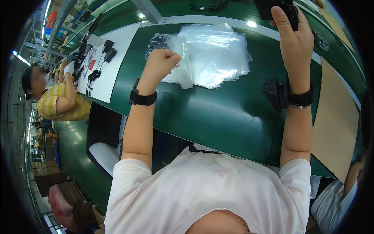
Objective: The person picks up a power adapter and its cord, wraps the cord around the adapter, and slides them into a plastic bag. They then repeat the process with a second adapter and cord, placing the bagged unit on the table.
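My left hand [160, 67] is closed in a pinch at the left edge of a stack of clear plastic bags [218, 54]. A raised fold of a plastic bag [186, 68] stands beside its fingertips. Just beyond that hand lies a clear bag with a black coiled cable [156, 42] inside. My right hand [297, 41] is raised at the upper right, its fingers wrapped round a black power adapter with a bundled cable [290, 15]. The adapter is partly cut off by the picture's edge.
The green table [218, 117] carries brown cardboard [337, 121] at the right. On the left, a white sheet [120, 54] holds black adapters [110, 54] and cables. A co-worker [58, 95] in a yellow shirt is at the far left; another person's sleeve [331, 204] shows lower right.
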Available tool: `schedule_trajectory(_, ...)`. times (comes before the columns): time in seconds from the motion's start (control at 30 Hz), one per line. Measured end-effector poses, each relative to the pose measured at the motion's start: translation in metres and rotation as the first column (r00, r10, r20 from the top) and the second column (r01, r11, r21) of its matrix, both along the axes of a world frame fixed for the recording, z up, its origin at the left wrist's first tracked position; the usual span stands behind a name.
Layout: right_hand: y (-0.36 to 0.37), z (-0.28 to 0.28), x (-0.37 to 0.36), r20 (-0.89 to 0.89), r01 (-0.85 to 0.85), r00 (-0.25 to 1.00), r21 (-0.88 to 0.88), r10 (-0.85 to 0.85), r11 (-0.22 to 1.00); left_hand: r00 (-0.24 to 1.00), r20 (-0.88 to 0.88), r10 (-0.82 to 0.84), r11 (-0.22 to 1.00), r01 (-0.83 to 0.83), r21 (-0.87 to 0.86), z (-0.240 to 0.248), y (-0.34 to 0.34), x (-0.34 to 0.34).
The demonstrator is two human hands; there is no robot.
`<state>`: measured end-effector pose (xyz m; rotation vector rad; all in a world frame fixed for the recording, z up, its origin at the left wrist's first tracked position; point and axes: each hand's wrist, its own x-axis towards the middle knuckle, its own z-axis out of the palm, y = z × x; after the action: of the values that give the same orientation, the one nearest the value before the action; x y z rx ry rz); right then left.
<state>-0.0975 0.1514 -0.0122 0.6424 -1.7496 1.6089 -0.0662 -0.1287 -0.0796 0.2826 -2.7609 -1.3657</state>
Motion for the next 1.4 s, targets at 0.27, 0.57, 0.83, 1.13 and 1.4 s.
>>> schedule_trajectory(0.27, -0.008, -0.013, 0.008, 0.429, -0.389, 0.708, -0.426, 0.561, 0.817, 0.976, -0.215, -0.02, 0.983, -0.02, -0.18, 0.005, 0.038, -0.015)
schedule_trajectory(0.57, -0.02, -0.071, 0.01, 0.477, -0.296, 0.41, -0.736, 0.777, 0.609, 0.92, -0.26, -0.292, 0.956, 0.271, -0.112, -0.013, 0.115, -0.003)
schedule_trajectory(0.83, 0.004, -0.074, 0.018, 0.57, -0.124, 0.754, -0.363, 0.325, 0.923, 0.935, -0.228, -0.27, 0.956, 0.288, 0.051, -0.013, 0.105, -0.006)
schedule_trajectory(1.13, -0.005, -0.063, 0.056, 0.073, -0.007, 0.995, 0.76, -0.074, 0.65, 0.966, -0.255, -0.05, 0.813, 0.187, 0.551, -0.011, 0.095, -0.011)
schedule_trajectory(1.4, -0.021, -0.074, 0.052, -0.079, 0.091, 0.996, 0.934, -0.049, 0.345, 0.874, -0.483, -0.054, 0.909, 0.243, 0.339, 0.013, 0.107, -0.005)
